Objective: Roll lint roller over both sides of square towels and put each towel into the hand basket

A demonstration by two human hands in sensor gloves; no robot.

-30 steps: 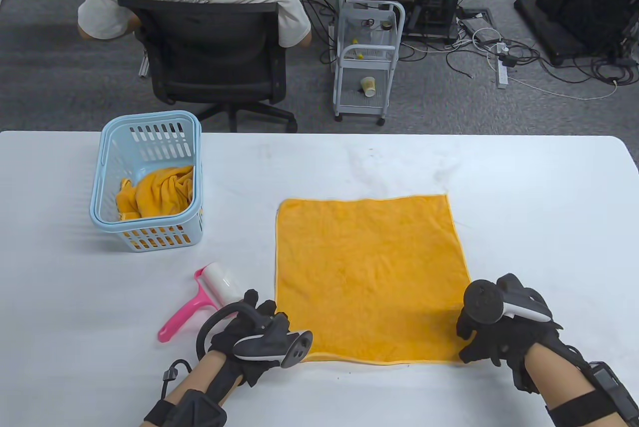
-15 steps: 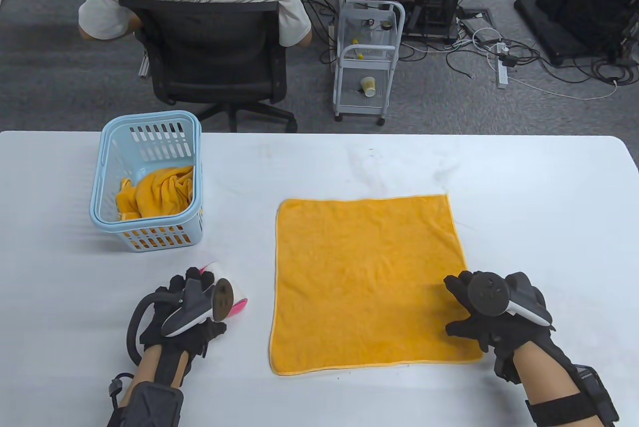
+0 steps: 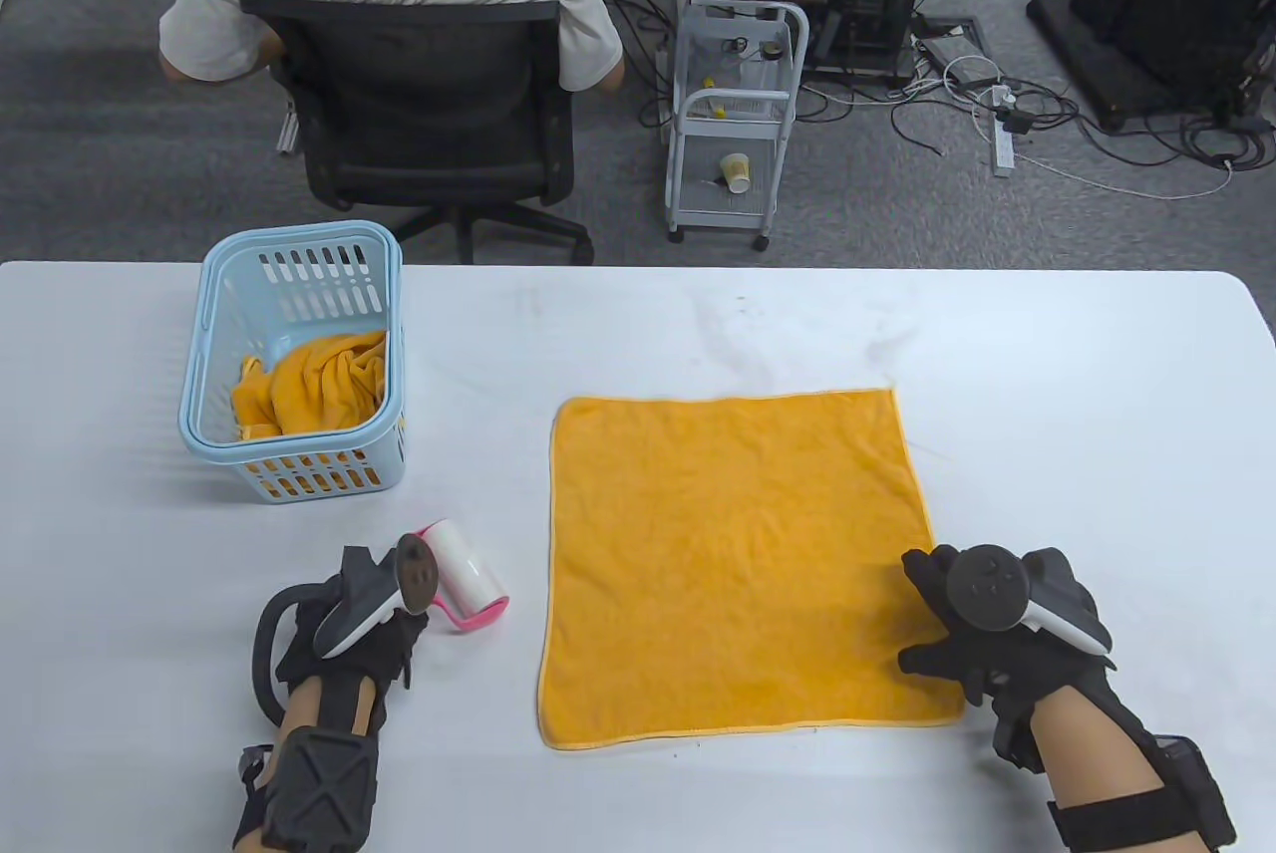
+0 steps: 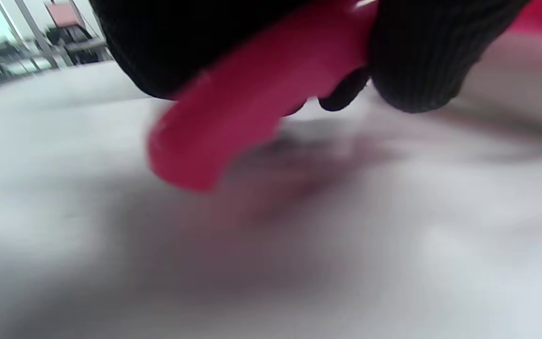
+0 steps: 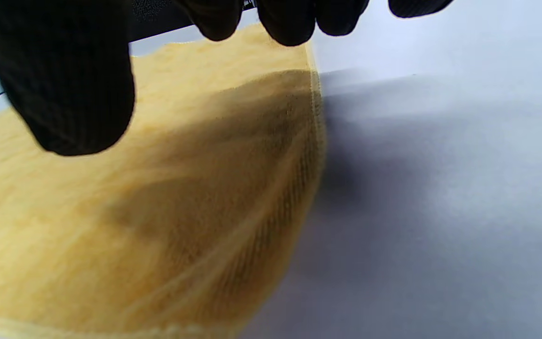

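Lint roller (image 3: 467, 582): pink handle gripped by left hand (image 3: 349, 639), left of flat towel (image 3: 738, 564). Right hand (image 3: 987, 644): fingers flat, pressed on towel's near-right corner.

Overhead camera faces the table (image 3: 638, 335); wrist cameras skim it closely.

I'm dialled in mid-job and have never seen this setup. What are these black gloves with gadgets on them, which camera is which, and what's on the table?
These are a person's two hands in sensor gloves, with a tracker strapped to the back of each. The big picture looks down at the white table; the other two come from cameras on the wrists. The left hand has a grip on the pink handle of the lint roller, seen close up in its wrist view. The right hand rests on the near right corner of the flat orange towel. Another orange towel lies crumpled in the blue basket.
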